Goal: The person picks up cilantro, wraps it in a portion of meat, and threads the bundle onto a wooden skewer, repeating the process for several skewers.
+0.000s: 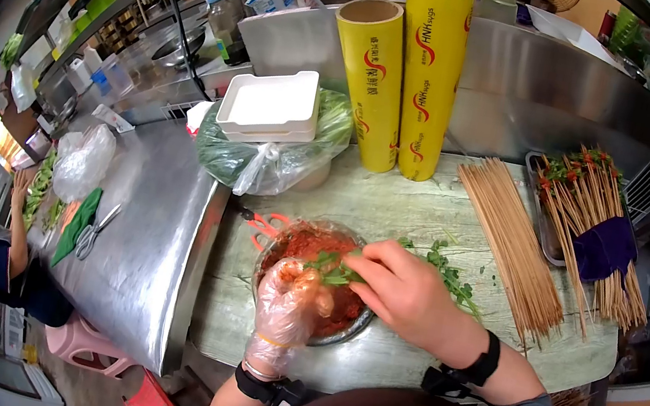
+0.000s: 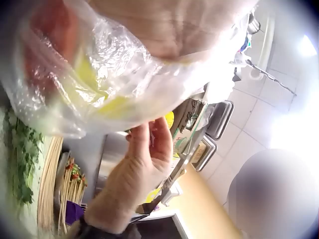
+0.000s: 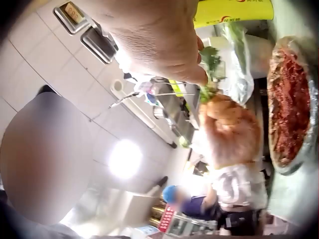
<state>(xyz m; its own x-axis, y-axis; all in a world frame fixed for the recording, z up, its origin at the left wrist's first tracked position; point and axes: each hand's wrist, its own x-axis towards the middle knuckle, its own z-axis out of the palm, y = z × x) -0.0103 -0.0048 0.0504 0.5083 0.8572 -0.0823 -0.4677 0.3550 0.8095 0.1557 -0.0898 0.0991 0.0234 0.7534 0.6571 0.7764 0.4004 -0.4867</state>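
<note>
My left hand [image 1: 289,305], in a clear plastic glove smeared red, has its fingers curled above a bowl of red minced mixture [image 1: 344,315]. Bare and ungloved, my right hand [image 1: 413,297] pinches green leafy herbs [image 1: 335,270] right at the left fingertips. In the right wrist view the herbs [image 3: 212,62] stand between the right fingers and the curled gloved hand [image 3: 229,132]. The left wrist view shows the right hand [image 2: 132,174] with thumb and fingers together; the glove hides what they hold. Whether the left fingers grip the herbs is unclear.
More herbs [image 1: 452,273] lie right of the bowl. Bare skewers [image 1: 509,244] and a tray with filled skewers [image 1: 592,215] are at the right. Two yellow rolls [image 1: 429,82] stand behind, beside a bagged bundle [image 1: 263,162] under a white container. Red-handled scissors [image 1: 264,227] touch the bowl's left edge.
</note>
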